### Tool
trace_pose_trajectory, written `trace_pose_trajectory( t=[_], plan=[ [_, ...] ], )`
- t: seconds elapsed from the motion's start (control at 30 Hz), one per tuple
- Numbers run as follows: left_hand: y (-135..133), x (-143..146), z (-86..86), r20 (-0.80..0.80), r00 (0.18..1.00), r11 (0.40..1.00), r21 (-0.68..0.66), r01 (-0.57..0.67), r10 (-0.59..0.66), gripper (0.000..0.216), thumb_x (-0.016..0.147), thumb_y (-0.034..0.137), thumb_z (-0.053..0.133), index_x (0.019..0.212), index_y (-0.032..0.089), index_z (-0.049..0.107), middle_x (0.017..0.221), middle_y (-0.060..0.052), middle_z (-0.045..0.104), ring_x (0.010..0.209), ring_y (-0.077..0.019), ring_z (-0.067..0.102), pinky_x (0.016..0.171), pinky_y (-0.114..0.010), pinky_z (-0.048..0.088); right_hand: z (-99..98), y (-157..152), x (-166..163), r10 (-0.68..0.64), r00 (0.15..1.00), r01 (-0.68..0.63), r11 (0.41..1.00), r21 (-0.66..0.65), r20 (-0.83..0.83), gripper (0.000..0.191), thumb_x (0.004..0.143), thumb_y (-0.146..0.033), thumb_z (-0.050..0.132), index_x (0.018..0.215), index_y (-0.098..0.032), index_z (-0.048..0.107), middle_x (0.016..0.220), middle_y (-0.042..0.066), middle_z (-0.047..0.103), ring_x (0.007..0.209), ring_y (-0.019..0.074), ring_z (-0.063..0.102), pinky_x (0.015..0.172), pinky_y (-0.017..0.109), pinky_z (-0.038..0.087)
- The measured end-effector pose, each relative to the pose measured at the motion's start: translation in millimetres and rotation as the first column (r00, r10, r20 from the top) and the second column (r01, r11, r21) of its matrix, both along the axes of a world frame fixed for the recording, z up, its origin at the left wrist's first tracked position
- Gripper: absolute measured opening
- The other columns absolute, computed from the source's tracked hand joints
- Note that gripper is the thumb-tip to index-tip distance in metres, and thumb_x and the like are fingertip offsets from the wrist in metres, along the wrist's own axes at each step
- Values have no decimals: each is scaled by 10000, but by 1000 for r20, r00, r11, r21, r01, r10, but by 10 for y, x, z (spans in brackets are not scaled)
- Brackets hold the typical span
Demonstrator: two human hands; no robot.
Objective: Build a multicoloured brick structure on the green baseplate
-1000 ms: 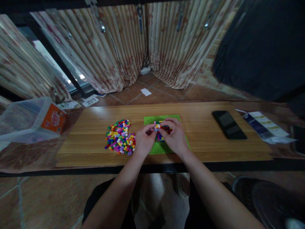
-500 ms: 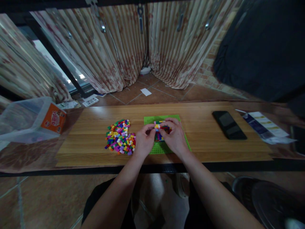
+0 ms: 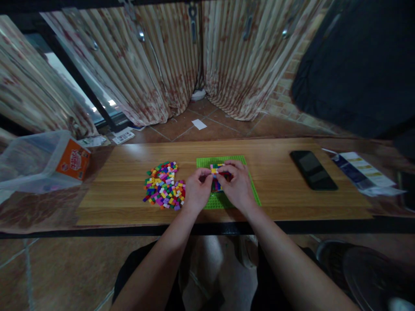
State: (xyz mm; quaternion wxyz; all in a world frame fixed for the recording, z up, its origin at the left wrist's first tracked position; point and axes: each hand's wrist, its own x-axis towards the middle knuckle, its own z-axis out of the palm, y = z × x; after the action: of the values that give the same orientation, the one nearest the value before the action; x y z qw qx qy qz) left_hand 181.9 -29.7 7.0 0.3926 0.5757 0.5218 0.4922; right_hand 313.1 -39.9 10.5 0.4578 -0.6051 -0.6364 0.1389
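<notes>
A green studded baseplate (image 3: pixel 240 202) lies on the wooden board, with a cluster of coloured toy bricks (image 3: pixel 216 185) built up on its middle. Both hands are over this cluster and hide much of it. My left hand (image 3: pixel 198 188) is at its left side, thumb and fingertips pinched together near a small light-coloured brick (image 3: pixel 214 171). From the right, my right hand (image 3: pixel 238 183) curls over the cluster, its thumb and fingers closed on the bricks. Exactly which brick each hand pinches is hidden. Left of my left hand spreads a pile of loose coloured bricks (image 3: pixel 165 190).
On the wooden board (image 3: pixel 110 194) a black phone (image 3: pixel 313 170) lies at the right, beside printed papers (image 3: pixel 366 172). A clear plastic tub (image 3: pixel 42 160) with an orange label stands at the far left. Curtains (image 3: pixel 175 65) hang behind.
The hands stay over the brick cluster in nearly the same pose. My left fingertips have closed slightly; the whole view has shifted a little.
</notes>
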Motion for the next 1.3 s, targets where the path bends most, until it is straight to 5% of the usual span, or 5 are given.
trace_pose_trajectory(
  t=[1.3],
  plan=[
    [11, 7, -23, 73, 997, 999, -52, -5, 8, 69, 750, 107, 619, 761, 164, 655, 769, -25, 703, 758, -153, 658, 767, -286, 520, -23, -3, -46, -2, 1000, 2, 1000, 22, 1, 126, 779, -179, 635, 722, -246, 724, 998, 73, 645, 1034, 261, 562, 942, 490, 422]
  ],
)
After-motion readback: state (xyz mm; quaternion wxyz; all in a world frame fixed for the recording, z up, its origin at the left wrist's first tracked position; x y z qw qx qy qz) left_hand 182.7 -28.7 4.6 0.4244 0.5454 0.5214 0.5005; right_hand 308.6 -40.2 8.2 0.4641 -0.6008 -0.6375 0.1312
